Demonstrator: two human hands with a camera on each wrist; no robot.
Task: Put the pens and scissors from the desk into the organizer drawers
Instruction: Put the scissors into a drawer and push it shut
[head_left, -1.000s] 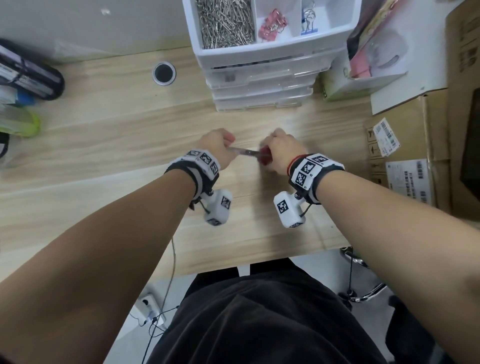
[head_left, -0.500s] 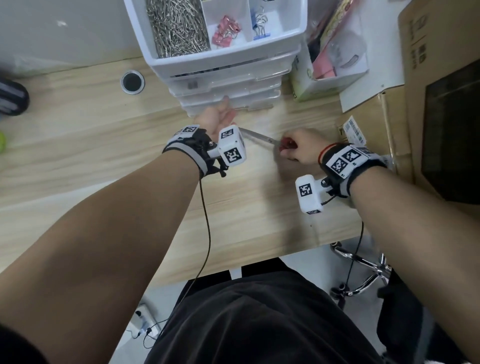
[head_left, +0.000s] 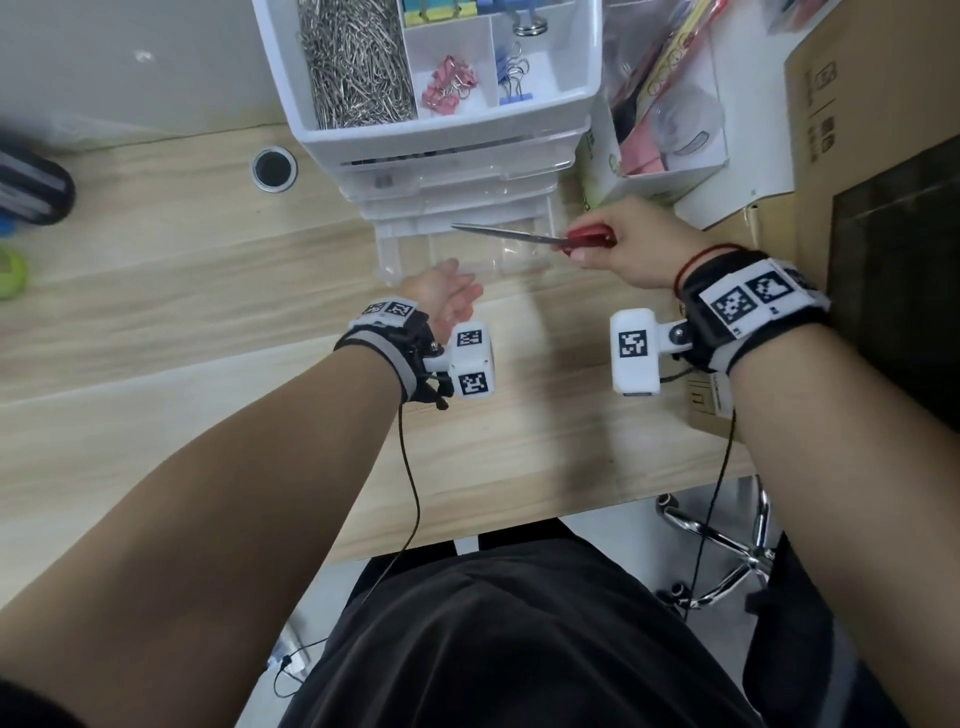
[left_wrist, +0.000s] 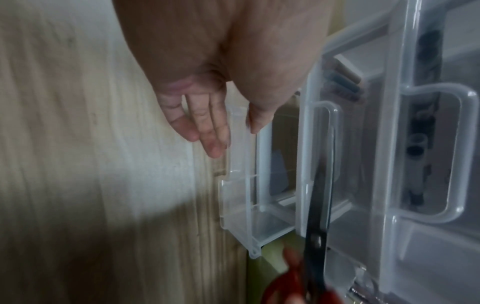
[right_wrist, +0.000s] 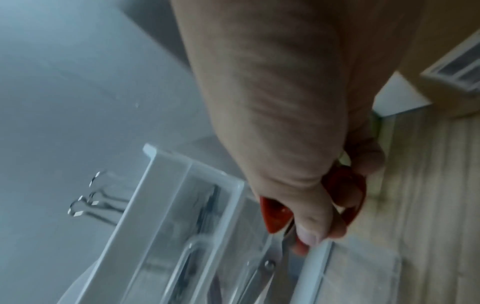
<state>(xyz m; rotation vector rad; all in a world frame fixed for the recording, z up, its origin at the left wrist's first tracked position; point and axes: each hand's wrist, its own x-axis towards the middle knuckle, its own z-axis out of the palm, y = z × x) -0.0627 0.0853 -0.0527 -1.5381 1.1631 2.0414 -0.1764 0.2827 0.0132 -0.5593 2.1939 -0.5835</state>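
The right hand is clamped on the red handles of the steel-bladed scissors, holding them level above the pulled-out bottom clear plastic drawer of the white desktop organizer. The left hand has straight fingers at that drawer's front edge, over the pale wooden desk.
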